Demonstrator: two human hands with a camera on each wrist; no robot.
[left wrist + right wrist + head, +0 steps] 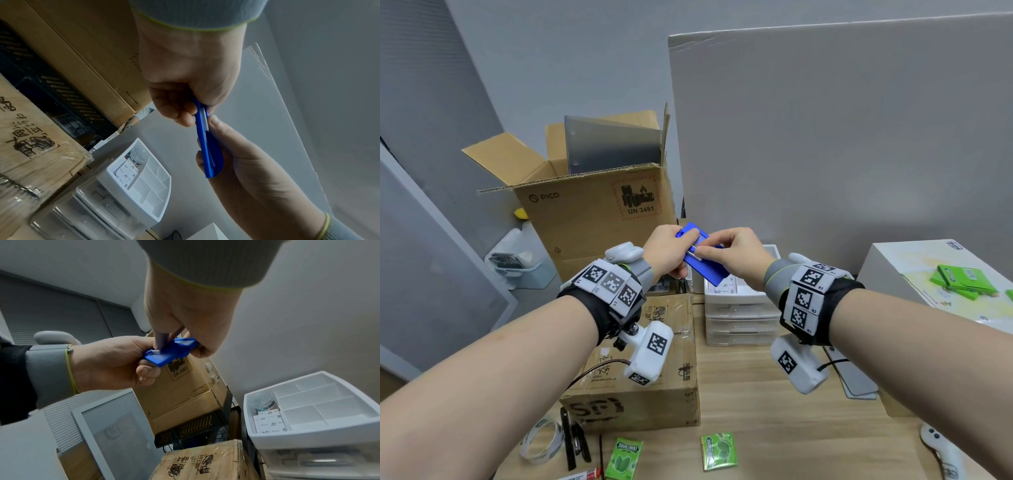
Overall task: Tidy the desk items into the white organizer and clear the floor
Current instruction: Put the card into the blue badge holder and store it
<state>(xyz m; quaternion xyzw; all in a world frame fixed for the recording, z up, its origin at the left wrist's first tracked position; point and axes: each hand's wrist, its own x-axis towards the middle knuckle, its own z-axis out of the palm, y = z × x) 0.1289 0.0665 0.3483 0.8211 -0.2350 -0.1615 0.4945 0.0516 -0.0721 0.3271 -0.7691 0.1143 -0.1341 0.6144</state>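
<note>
Up over the organizer point(739, 301), both your hands are pinching the blue cutter point(703, 255): left hand point(667, 251) holds its end, right hand point(736, 255) thumbs the slider. Looks like you're closing it; next, drop it into a free compartment.

Blue flat plastic piece point(703, 255), small white tab on its face. Wrist bands point(611, 282): white panels printed with black square-code patterns, over black straps; grey cuffs edged yellow-green. White organizer point(739, 301), translucent drawers; notes pads point(269, 421) in its tray white with grey print. Brown cardboard box point(599, 205), far left: black "PICO" lettering, red hatched-border label. Near brown box point(647, 370): black printing. Gum packs point(625, 459), near: green with white lettering. Light wood-grain desk point(774, 438). Grey walls.
</note>
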